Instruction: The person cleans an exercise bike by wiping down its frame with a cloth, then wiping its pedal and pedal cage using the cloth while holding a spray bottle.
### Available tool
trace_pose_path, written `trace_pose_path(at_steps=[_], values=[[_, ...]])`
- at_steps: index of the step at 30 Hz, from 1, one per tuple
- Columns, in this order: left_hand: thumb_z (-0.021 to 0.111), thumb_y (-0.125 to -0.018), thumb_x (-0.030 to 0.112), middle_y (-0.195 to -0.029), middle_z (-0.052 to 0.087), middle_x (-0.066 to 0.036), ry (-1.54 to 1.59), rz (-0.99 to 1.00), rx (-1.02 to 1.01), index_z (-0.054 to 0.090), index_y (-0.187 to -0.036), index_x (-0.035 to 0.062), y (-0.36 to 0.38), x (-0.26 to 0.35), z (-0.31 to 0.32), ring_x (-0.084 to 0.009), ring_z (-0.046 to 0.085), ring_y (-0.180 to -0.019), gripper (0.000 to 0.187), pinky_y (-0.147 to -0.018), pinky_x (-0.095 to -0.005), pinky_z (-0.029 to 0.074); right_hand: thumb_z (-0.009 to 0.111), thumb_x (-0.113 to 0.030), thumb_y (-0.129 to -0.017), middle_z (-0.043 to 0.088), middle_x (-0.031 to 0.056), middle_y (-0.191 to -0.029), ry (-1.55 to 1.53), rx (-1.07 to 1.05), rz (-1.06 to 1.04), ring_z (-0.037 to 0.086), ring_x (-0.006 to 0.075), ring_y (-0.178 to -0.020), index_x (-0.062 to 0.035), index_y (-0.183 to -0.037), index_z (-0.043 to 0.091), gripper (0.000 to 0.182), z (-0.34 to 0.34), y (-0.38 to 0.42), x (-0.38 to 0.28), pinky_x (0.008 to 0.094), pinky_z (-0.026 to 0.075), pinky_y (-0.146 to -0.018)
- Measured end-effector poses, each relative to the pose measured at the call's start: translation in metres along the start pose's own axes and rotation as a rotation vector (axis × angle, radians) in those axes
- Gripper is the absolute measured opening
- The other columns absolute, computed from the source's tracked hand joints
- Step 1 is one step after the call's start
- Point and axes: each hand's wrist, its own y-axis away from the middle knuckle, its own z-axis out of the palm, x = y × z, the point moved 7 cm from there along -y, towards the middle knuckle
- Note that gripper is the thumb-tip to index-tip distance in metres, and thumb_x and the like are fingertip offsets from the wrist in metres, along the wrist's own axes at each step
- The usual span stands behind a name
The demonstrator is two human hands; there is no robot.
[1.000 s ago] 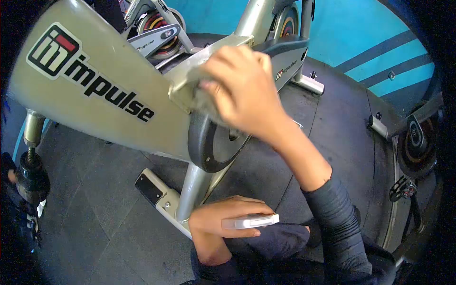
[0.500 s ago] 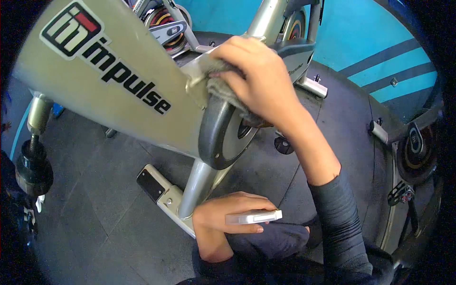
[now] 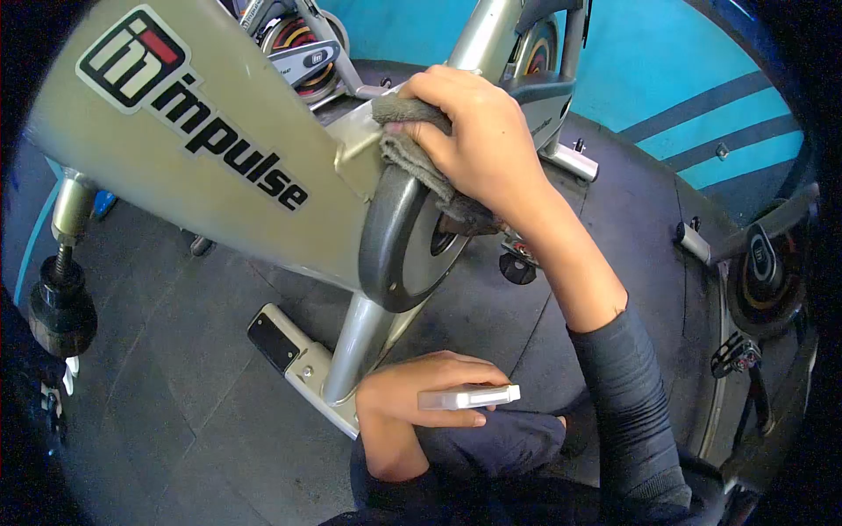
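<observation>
A gym's spinning room: grey "impulse" exercise bike frame (image 3: 193,149) centre, more spin bikes (image 3: 303,53) at 12 and 3 o'clock, black rubber-tile floor (image 3: 175,368), turquoise striped wall (image 3: 693,79).

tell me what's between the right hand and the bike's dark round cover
A grey cloth lies there: the right hand presses it onto the dark round cover, seen in the head view.

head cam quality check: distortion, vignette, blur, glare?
Head view: strong fisheye, the bike frame bulges and black vignette fills the corners; even, soft light, no harsh glare; right hand on the grey cloth and left hand with the white bottle are sharp.
</observation>
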Motion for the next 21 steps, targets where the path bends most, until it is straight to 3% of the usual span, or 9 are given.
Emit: trace_pose_path(at_steps=[9, 12, 19, 20, 21], values=[[0.063, -0.083, 0.025, -0.103, 0.060, -0.018, 0.016, -0.030, -0.027, 0.053, -0.114, -0.0023, 0.003, 0.002, 0.000, -0.0325, 0.060, -0.094, 0.042, -0.081, -0.0380, 0.047, 0.063, -0.011, -0.074, 0.062, 0.0122, -0.096, -0.044, -0.017, -0.040, 0.059, 0.0334, -0.089, -0.0012, -0.097, 0.063, 0.024, -0.009, 0.014, -0.046, 0.0389, 0.048, -0.077], [0.065, -0.085, 0.019, -0.108, 0.059, -0.018, 0.014, -0.031, -0.047, 0.052, -0.119, -0.0035, 0.004, 0.005, -0.001, -0.0312, 0.059, -0.102, 0.042, -0.087, -0.0373, 0.046, 0.064, -0.006, -0.071, 0.063, 0.0117, -0.092, -0.102, -0.030, -0.011, 0.061, 0.0317, -0.085, -0.0027, -0.097, 0.064, 0.026, -0.008, 0.013, -0.046, 0.0372, 0.049, -0.073], [0.065, -0.085, 0.019, -0.108, 0.059, -0.018, 0.015, -0.057, -0.071, 0.051, -0.119, -0.0040, 0.003, 0.002, 0.000, -0.0316, 0.059, -0.101, 0.043, -0.087, -0.0371, 0.046, 0.070, -0.007, -0.069, 0.064, 0.0130, -0.086, -0.068, -0.001, 0.059, 0.063, 0.0313, -0.079, -0.0017, -0.092, 0.063, 0.025, -0.003, 0.008, -0.020, 0.0357, 0.049, -0.071], [0.065, -0.085, 0.019, -0.108, 0.059, -0.018, 0.014, -0.037, -0.069, 0.051, -0.119, -0.0039, 0.002, 0.001, 0.001, -0.0316, 0.059, -0.101, 0.043, -0.087, -0.0370, 0.046, 0.067, -0.014, -0.072, 0.063, 0.0120, -0.084, -0.069, 0.034, 0.056, 0.061, 0.0344, -0.083, -0.0069, -0.087, 0.064, 0.017, -0.004, 0.007, -0.013, 0.0446, 0.049, -0.072], [0.065, -0.085, 0.019, -0.108, 0.059, -0.018, 0.012, -0.015, -0.068, 0.051, -0.119, -0.0039, 0.002, 0.001, 0.001, -0.0316, 0.059, -0.101, 0.043, -0.086, -0.0369, 0.046, 0.067, -0.014, -0.072, 0.063, 0.0120, -0.084, -0.068, 0.035, 0.056, 0.061, 0.0344, -0.083, -0.0069, -0.087, 0.064, 0.017, -0.004, 0.004, -0.009, 0.0446, 0.049, -0.072]])
